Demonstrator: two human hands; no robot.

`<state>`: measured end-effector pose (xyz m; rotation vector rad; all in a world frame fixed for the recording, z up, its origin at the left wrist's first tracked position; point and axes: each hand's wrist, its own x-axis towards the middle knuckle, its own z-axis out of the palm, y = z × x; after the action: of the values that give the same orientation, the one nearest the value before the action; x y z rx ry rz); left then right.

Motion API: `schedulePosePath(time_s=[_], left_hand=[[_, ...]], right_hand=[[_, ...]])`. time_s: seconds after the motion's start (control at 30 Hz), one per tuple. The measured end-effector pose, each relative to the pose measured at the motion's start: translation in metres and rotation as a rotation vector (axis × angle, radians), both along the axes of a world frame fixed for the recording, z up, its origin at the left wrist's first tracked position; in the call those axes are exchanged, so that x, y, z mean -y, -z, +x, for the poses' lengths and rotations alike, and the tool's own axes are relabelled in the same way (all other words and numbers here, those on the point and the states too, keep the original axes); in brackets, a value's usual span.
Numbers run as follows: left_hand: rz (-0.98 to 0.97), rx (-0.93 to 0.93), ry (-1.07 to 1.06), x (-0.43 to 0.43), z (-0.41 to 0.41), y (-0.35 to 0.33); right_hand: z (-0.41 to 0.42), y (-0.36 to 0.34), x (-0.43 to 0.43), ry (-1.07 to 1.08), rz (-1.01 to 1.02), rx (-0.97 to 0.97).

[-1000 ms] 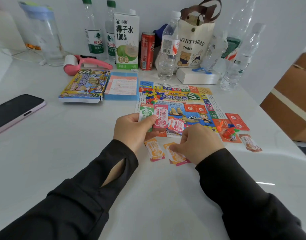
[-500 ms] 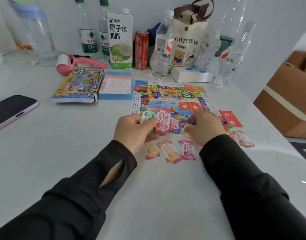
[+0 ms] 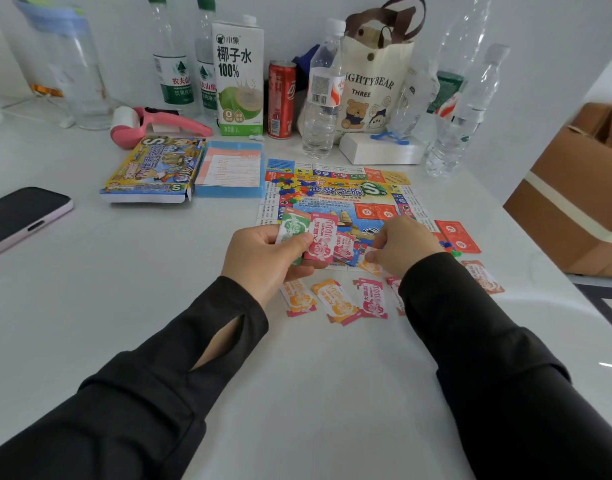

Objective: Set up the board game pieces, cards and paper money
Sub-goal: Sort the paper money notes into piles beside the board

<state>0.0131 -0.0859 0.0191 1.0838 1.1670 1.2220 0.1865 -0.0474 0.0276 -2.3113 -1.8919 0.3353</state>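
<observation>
Dealing out the paper money is where I'd say we are. Left hand point(image 3: 263, 251) has its grip clamped on a fan of bills point(image 3: 320, 237), one green and some pink showing, held just over the near edge of the board point(image 3: 335, 192), which sits toward the far right of the worktop point(image 3: 141, 289). Right hand point(image 3: 405, 244) is curled down on an orange bill point(image 3: 369, 266) at that same board edge. I can't tell if that grip is pinched on it or only touching, since the fingertips are tucked under. A row of bills point(image 3: 335, 301) lies on the worktop just in front of the board.

What could go wrong imo: the fan looks loose, so pulling one bill could drag a neighbour out. The right sleeve point(image 3: 446, 299) also hangs over the row's right end and could sweep it crooked.

Hidden stuff: the last bill in the row is mostly under the sleeve. The coloured pieces point(image 3: 454, 252) by the red cards point(image 3: 457, 233) are half behind the hand. The small print on the bills is unreadable.
</observation>
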Motion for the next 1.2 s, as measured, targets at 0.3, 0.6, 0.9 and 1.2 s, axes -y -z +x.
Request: schedulePosePath(time_s=[0.3,0.6,0.9,1.2], left_hand=[[0.001,-0.004,0.003,-0.001,0.000,0.001],[-0.026,-0.001,-0.019,-0.004,-0.001,0.001],[-0.024,-0.007,-0.012,-0.002,-0.002,0.002],[-0.044,-0.003,0.030,0.000,0.001,-0.001]], right_hand=[[0.006,-0.003,0.009,-0.028,0.181,-0.160],[0.020,-0.029,0.031,-0.215,0.051,-0.556],[0.005,-0.019,0.038,-0.363,-0.072,-0.197],[-0.005,-0.024,0.041,-0.227,0.221,-0.565]])
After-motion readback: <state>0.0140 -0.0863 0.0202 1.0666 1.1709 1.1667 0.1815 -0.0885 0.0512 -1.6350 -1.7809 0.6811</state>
